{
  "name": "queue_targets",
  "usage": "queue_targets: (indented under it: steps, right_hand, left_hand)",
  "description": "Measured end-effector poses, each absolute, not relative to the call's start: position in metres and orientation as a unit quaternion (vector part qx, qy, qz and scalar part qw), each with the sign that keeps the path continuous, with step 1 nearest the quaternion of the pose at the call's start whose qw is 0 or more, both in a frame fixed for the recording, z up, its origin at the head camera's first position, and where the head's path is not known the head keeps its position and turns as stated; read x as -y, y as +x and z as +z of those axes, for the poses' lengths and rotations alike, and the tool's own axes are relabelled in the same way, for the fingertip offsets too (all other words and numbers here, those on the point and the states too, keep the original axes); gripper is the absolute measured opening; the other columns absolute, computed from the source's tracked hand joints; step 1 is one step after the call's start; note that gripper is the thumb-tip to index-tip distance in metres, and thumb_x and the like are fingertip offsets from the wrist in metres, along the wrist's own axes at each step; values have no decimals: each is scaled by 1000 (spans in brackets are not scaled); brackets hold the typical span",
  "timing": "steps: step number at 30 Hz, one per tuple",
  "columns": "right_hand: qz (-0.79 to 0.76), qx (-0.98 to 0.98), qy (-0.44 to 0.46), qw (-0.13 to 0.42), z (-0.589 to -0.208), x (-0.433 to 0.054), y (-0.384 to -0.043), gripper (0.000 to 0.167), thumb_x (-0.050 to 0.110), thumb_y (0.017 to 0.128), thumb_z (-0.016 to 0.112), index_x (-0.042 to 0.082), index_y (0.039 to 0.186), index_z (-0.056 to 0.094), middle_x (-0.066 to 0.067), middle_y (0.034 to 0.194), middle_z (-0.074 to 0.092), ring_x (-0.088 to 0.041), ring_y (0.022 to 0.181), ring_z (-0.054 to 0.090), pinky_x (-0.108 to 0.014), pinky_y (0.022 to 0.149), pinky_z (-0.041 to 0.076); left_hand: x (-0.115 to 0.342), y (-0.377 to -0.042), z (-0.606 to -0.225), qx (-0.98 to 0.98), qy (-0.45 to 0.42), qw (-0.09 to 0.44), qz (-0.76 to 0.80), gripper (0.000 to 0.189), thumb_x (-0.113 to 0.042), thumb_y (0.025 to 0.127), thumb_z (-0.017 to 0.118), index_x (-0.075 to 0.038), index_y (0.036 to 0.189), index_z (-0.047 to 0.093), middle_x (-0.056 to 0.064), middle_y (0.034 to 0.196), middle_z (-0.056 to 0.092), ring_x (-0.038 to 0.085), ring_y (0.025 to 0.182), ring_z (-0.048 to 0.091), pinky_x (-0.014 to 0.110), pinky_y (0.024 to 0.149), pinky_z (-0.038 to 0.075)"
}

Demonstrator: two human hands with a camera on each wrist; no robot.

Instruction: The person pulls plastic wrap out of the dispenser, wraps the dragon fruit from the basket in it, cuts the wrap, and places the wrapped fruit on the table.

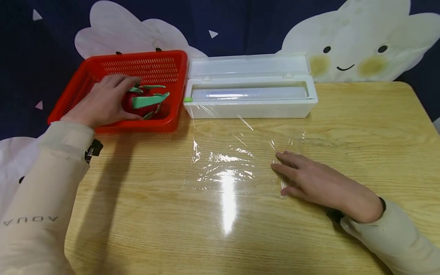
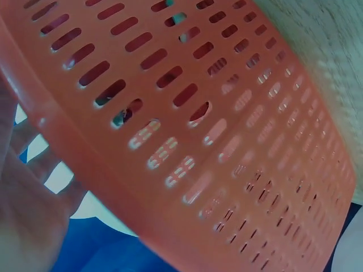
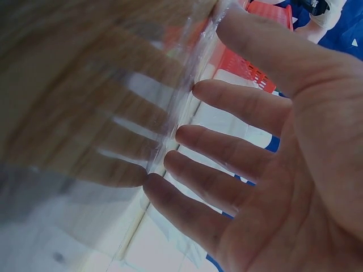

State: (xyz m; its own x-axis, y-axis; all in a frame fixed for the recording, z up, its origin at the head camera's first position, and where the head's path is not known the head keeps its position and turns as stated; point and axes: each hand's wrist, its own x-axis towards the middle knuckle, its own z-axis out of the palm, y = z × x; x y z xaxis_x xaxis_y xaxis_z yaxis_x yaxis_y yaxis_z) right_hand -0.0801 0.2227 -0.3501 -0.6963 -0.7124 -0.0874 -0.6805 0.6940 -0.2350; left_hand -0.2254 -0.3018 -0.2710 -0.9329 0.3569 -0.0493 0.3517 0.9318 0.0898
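In the head view my left hand (image 1: 106, 97) reaches over the near rim of the red basket (image 1: 144, 125). Its fingers and thumb curve around a dragon fruit (image 1: 148, 101), dark red with green leafy scales, low in the basket. The left wrist view shows mostly the slotted basket wall (image 2: 187, 113), which hides the grip. A thin sheet of cling film (image 1: 223, 164) lies wrinkled and shiny on the wooden table (image 1: 154, 229). At its right edge rests my right hand (image 1: 313, 179), fingers extended and spread, fingertips (image 3: 161, 184) touching the film.
A white cling film dispenser (image 1: 251, 109) stands beside the basket with its lid (image 1: 249, 67) raised. Inside lies the film roll (image 1: 247, 93), joined to the sheet. A green slider (image 1: 188, 99) sits at its left end. Behind the table hangs a dark blue cloth (image 1: 227, 23) with clouds.
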Motion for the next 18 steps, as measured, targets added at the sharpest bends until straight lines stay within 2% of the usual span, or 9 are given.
queue_targets:
  steps: [7,13,18]
  right_hand:
    - [-91,-915,-384,85,-351,-223,-80,64,38,94,75,9,147,57,-24,157,49,-44,144,49,-59,110,50]
    - [-93,-916,-382,79,-351,-223,-80,65,39,92,77,9,147,57,-24,156,50,-44,144,50,-58,109,51]
    - [-92,-916,-381,79,-350,-223,-80,65,39,93,76,9,147,57,-23,156,50,-44,144,50,-59,109,50]
  left_hand:
    - [300,-233,-275,-980,187,52,45,111,-32,77,92,-20,165,24,25,161,33,50,147,27,79,114,28]
    - [300,-240,-280,-979,185,68,43,115,-30,76,93,-20,165,21,25,154,35,50,142,29,78,113,30]
    - [302,-246,-284,-981,174,78,47,122,-30,75,93,-25,167,13,25,156,31,48,141,28,81,110,31]
